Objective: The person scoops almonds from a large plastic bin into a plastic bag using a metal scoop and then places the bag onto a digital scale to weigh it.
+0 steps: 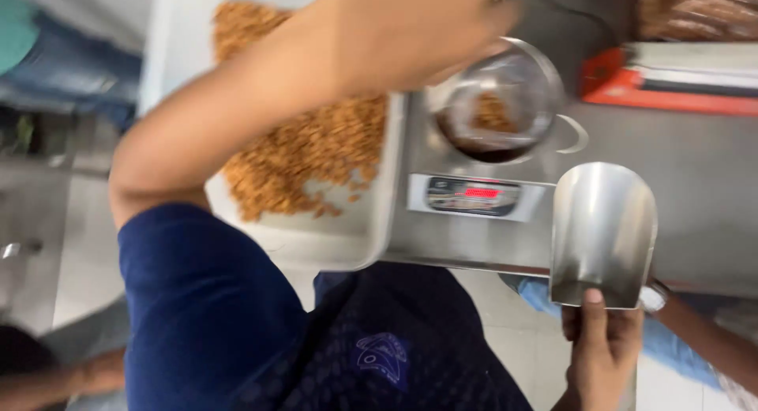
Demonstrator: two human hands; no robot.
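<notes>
My right hand [604, 356] grips a shiny metal scoop [602, 233] by its near end, thumb on top, and the scoop looks empty. It hangs just right of a steel weighing scale [474, 241] with a red lit display [480, 194]. A steel bowl [497, 103] with a little brown snack in it stands on the scale. My left hand [410, 32] reaches across the top of the view and hovers at the bowl's far left rim. It is blurred, so its grip is unclear. A white tray [332, 241] of brown fried snack [308, 146] lies left of the scale.
An orange box with flat items on it [671, 83] lies on the steel counter [695, 182] at the back right. Another person's arm [711, 340] with a wristwatch reaches in at the lower right. A second person's arm [55, 375] shows at the bottom left.
</notes>
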